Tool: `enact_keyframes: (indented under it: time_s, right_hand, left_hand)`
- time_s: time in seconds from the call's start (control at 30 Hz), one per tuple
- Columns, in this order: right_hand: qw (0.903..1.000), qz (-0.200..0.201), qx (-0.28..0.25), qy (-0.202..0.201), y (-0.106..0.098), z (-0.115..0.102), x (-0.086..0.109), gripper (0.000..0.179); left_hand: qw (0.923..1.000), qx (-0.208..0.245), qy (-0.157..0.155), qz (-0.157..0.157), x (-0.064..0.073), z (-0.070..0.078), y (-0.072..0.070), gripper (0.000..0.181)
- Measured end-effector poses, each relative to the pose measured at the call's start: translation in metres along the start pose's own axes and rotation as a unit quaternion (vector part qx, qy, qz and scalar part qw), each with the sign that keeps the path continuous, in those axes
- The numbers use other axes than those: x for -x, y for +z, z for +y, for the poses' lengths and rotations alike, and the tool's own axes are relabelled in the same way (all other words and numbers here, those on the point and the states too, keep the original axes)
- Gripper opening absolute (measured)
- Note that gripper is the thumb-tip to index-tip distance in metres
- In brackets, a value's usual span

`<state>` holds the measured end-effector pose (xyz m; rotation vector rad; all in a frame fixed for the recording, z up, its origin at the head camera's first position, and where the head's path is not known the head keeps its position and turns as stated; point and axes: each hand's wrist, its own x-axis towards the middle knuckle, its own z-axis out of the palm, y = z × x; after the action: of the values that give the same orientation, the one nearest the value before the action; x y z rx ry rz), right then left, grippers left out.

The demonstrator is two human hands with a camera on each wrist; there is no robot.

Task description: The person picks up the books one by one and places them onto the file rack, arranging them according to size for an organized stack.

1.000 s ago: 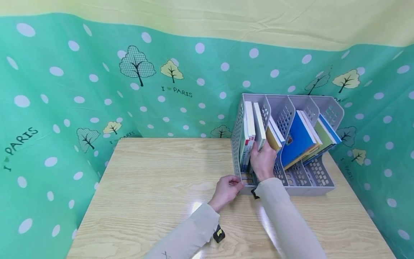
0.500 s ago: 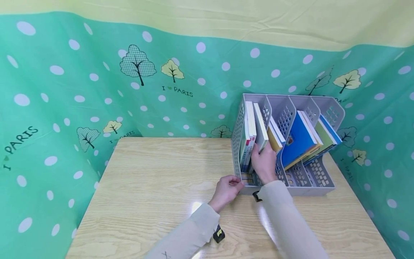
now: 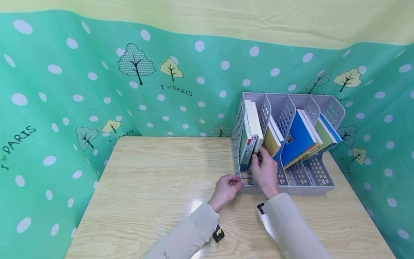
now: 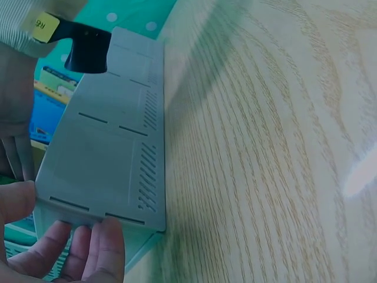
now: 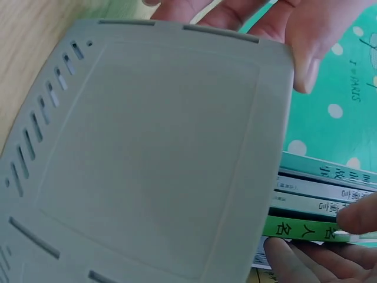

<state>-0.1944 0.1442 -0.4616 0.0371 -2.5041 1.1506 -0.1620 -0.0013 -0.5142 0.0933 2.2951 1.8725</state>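
Note:
A grey magazine file rack (image 3: 307, 191) with several slots stands at the table's right. My left hand (image 3: 225, 190) pinches its front left corner, the thumb over the front panel (image 4: 100, 153) and the fingers along its side edge. My right hand (image 3: 266, 172) is at the leftmost slot. In the right wrist view its thumb and fingers lie on either side of a book with a green spine (image 5: 303, 227). That book leans beside other upright books (image 3: 247, 144) with pale spines. The far part of the right fingers is partly hidden.
A yellow-covered book (image 3: 271, 141) and a white one lean in the second slot. A blue book (image 3: 297, 138) and several others lean in the slots farther right. A green curtain (image 3: 181, 115) hangs behind the wooden table (image 3: 155, 172).
The green-spined book has shifted left against the books beside it. My right hand has drawn back slightly toward the front. The yellow book shows more; the left hand stays in place.

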Motion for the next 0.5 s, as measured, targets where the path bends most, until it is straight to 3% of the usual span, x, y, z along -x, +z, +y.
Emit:
enact_keyframes:
  time_s: [0.17,0.5]
  right_hand:
    - [0.9998,0.014,0.007,-0.015,-0.002,-0.001,0.003,0.033]
    - [0.9997,-0.005,0.024,-0.002,-0.014,-0.007,0.011,0.036]
  left_hand:
    - [1.0,-0.004,0.005,0.006,0.0,-0.002,0.001,0.013]
    - [1.0,-0.001,-0.003,0.007,-0.001,-0.001,0.002,0.013]
